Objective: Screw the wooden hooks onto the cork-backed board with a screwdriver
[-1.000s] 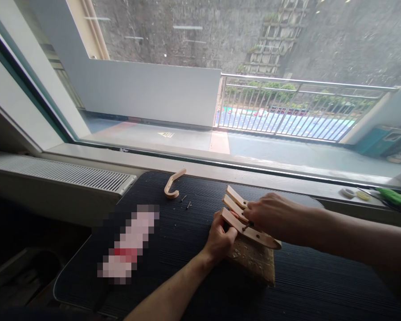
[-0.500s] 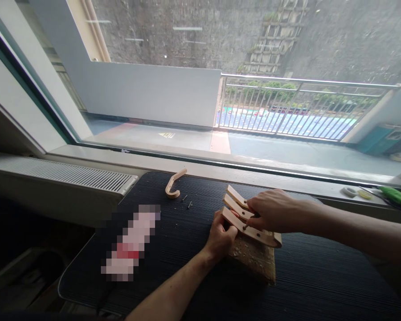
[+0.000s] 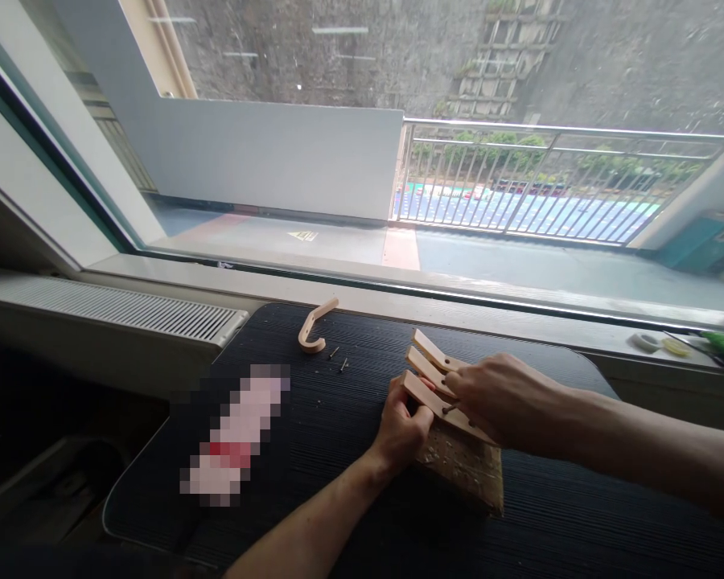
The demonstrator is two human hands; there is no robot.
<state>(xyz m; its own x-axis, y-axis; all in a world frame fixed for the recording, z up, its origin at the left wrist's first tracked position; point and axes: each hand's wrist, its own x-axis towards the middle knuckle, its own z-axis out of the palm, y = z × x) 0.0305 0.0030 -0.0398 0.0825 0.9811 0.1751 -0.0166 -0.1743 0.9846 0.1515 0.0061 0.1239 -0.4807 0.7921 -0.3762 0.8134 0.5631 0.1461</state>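
The left hand (image 3: 405, 425) grips the nearest hook (image 3: 425, 397), likely light and stiff, best held at its end. Whether the right hand (image 3: 495, 396) pinches the screw (image 3: 450, 409) is unclear.

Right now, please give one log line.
left hand: grips front wooden hook; right hand: near screw; loose hook, two screws: on table

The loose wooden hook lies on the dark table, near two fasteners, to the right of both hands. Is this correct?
The side is wrong: the head view shows the hook left of the left hand and right hand, on the dark table near two fasteners.
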